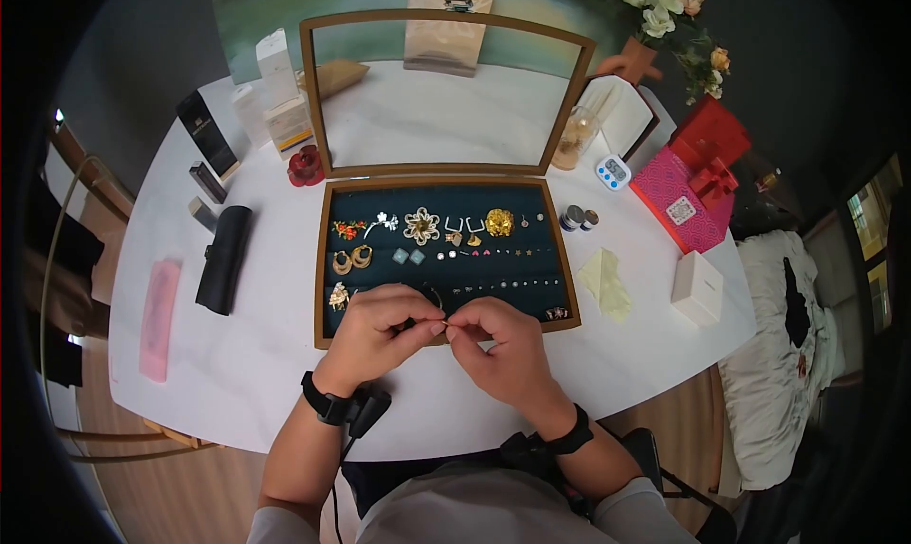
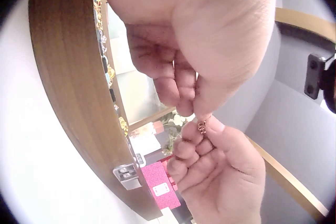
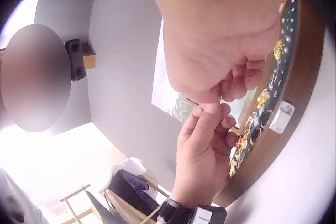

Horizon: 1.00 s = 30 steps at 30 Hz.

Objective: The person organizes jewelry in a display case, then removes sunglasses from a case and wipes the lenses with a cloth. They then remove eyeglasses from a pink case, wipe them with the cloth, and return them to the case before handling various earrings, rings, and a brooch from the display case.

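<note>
A tiny gold-coloured piece of jewelry (image 2: 202,127) sits between my two hands, its exact kind too small to tell. My left hand (image 1: 380,331) pinches it between thumb and forefinger. From the other side, the thumb and forefinger of my right hand (image 1: 503,350) grip it too, and the fingertips of both hands meet. Both hands are above the front edge of a wooden jewelry box (image 1: 567,293) lined in dark green. Rows of pieces lie in it, among them a flower brooch (image 1: 421,225), gold hoop earrings (image 1: 352,258) and small studs. My hands hide part of its front row.
The box's glazed lid (image 1: 309,98) stands raised behind. To the left are a black roll case (image 1: 224,259), a pink pouch (image 1: 159,321) and several small boxes. On the right lie a yellow-green cloth (image 1: 605,285), a timer (image 1: 613,172), a white box (image 1: 697,288) and a pink gift box (image 1: 678,198).
</note>
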### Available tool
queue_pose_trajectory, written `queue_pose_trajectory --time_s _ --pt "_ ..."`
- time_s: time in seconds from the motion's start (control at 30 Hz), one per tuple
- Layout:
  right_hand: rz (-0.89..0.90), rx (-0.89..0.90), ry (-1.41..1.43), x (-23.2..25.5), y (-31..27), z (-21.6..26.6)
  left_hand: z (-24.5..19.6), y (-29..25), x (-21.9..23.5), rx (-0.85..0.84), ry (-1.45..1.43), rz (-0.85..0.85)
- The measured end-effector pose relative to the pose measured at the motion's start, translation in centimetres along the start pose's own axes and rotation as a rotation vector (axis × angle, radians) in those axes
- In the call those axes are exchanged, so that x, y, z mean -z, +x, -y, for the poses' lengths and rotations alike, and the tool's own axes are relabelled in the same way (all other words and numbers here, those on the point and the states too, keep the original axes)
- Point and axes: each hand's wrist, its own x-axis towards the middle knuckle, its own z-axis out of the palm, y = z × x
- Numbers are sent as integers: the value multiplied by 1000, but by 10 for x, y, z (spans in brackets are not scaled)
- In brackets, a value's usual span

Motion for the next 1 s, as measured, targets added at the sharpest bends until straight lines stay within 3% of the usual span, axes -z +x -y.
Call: queue_pose_trajectory --time_s 0.1,0.17,0.27,0.3,0.37,0.5,0.57,0.67,1.0 --pt "-44 -27 -137 20 8 -6 0 0 4 72 5 -97" --pt "-174 -121 -65 39 14 -28 6 0 11 84 9 -149" --pt "-280 -251 -197 76 34 -41 16 -3 21 203 -46 -449" --pt "-271 -248 -198 88 42 -46 18 -3 25 264 -106 -534" --pt "-252 -113 -477 107 56 -58 25 -5 40 267 -97 -613" --pt "-111 -28 -571 124 83 -73 35 -10 64 307 -110 -782" --pt "-14 -85 -570 126 93 -84 45 -13 75 321 -70 -810" --pt "-6 -189 -486 124 106 -97 56 -16 87 372 -121 -882" --pt "232 -111 -641 131 133 -98 78 -15 84 501 -292 -890"
